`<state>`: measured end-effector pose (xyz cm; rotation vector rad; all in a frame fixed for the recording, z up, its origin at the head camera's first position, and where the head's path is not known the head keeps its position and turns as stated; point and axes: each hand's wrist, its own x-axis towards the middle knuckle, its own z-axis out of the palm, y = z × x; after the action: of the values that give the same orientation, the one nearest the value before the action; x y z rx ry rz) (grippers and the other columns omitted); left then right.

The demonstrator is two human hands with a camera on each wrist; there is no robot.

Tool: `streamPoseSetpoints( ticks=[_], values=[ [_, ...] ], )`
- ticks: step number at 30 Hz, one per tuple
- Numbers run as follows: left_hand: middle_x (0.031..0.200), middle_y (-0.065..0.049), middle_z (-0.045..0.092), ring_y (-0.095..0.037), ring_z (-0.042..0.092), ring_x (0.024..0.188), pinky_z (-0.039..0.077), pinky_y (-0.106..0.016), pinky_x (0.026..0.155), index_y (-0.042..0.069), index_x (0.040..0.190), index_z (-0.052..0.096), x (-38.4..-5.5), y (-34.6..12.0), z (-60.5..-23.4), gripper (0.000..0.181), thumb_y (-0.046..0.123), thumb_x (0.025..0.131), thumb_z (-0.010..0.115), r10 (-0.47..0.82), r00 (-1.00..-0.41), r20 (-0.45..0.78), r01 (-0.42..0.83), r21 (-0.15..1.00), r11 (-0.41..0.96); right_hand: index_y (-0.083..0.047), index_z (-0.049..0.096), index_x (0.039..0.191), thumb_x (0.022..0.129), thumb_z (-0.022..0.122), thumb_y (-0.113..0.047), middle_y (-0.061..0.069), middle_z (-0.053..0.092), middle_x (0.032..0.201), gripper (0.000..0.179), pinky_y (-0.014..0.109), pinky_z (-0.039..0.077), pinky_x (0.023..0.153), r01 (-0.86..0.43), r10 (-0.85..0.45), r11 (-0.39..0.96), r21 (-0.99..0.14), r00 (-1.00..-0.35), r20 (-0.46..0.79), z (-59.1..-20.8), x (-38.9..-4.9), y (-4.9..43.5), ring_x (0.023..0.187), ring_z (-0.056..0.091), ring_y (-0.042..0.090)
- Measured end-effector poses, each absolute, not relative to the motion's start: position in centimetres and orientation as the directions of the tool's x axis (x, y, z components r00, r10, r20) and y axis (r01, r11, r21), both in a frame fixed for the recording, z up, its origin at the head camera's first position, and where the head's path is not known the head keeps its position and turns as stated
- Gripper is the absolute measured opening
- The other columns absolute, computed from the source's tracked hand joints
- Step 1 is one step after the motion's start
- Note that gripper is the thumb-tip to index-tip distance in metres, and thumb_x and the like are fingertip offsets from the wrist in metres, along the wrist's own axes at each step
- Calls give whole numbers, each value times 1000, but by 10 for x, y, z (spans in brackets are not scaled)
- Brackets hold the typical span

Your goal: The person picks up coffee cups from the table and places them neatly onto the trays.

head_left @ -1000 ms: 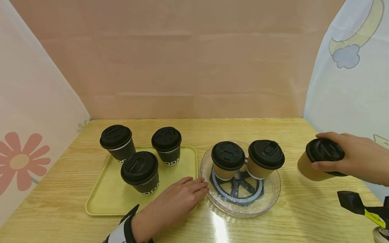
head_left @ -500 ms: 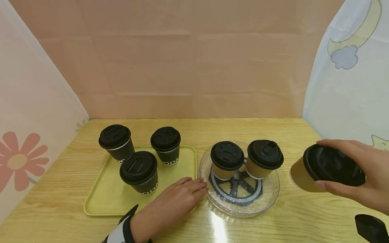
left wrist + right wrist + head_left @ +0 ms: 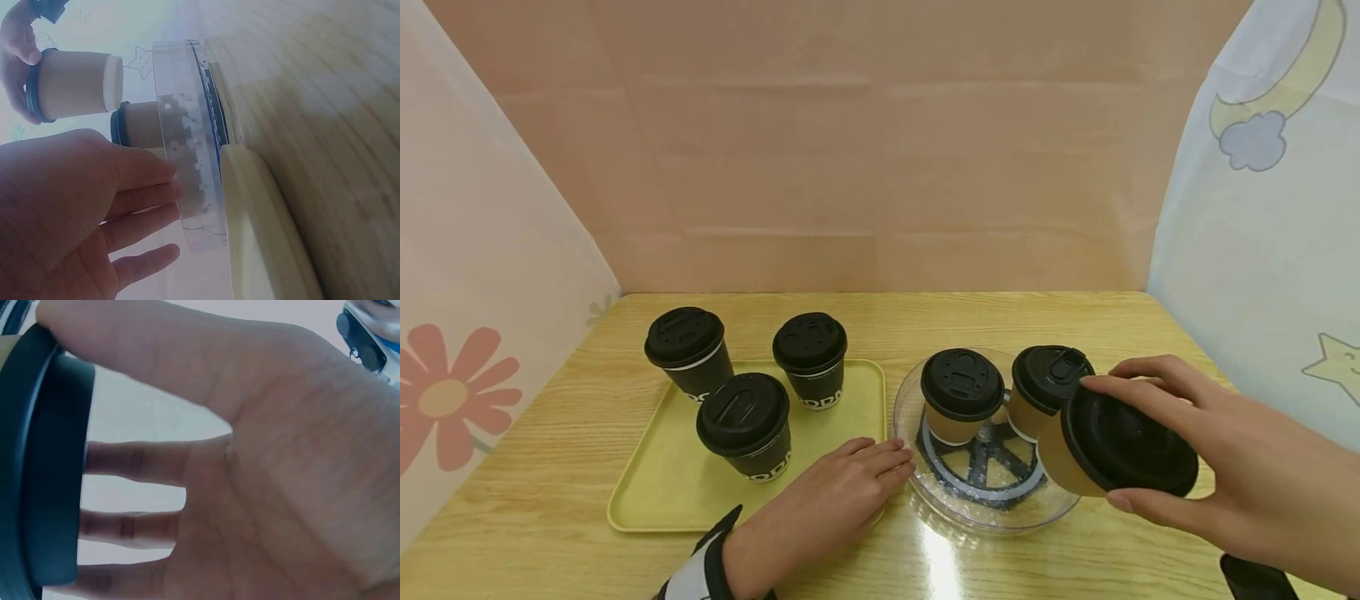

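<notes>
My right hand grips a tan paper cup by its black lid, thumb on the near side and fingers on the far side. The cup is tilted and held above the right edge of a clear round plastic dish. Two more tan lidded cups stand in the dish, a left one and a right one, the latter partly hidden by the held cup. My left hand lies with fingers extended, fingertips touching the dish's left rim; the left wrist view also shows straight fingers.
A yellow tray lies left of the dish. Around it stand black lidded cups: a front one, a right one and a back left one. A wheel-shaped pattern shows through the dish's bottom.
My right hand has carried the tan cup leftward from the right side of the table to the dish's right edge. The left hand and the other cups stay put.
</notes>
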<state>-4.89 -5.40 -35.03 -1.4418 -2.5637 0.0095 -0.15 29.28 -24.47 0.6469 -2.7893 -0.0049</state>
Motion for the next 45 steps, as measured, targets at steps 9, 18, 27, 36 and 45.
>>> streamPoseSetpoints(
  ticks=[9, 18, 27, 36, 45],
  values=[
    [136, 1, 61, -12, 53, 131, 43, -31, 107, 12, 129, 64, -49, -54, -350, 32, 16, 98, 56, 845, -508, 167, 845, -91, 526, -43, 36, 144, 75, 61, -75, -16, 40, 134, 80, 21, 52, 69, -510, -506, 859, -43, -859, 70, -247, -11, 264, 92, 59, -6],
    [136, 1, 60, -12, 52, 131, 43, -32, 107, 12, 130, 63, -48, -54, -350, 33, 16, 98, 56, 845, -510, 160, 843, -105, 528, -38, 36, 145, 78, 58, -74, -9, 40, 137, 80, 25, 53, 70, -518, -528, 846, -126, -847, -66, -252, -22, 254, 91, 61, -2],
    [136, 1, 60, -11, 52, 131, 43, -32, 107, 12, 130, 63, -49, -53, -349, 33, 17, 98, 57, 842, -515, 157, 841, -99, 533, -33, 39, 145, 77, 63, -71, -8, 40, 138, 81, 28, 53, 74, -493, -523, 847, -198, -840, -145, -258, -30, 246, 93, 61, 0],
    [135, 2, 61, -11, 53, 130, 44, -31, 106, 13, 129, 64, -49, -54, -350, 32, 17, 98, 57, 841, -515, 166, 837, -114, 535, -33, 42, 142, 77, 65, -70, -6, 43, 138, 79, 31, 53, 76, -477, -528, 842, -252, -823, -207, -262, -35, 235, 101, 61, 5],
    [135, 1, 61, -11, 53, 131, 44, -31, 106, 12, 128, 64, -49, -54, -351, 32, 18, 98, 56, 842, -509, 178, 838, -120, 532, -29, 45, 141, 76, 71, -64, -3, 44, 139, 78, 36, 53, 80, -480, -535, 838, -260, -818, -212, -266, -38, 230, 107, 60, 12]
  ],
)
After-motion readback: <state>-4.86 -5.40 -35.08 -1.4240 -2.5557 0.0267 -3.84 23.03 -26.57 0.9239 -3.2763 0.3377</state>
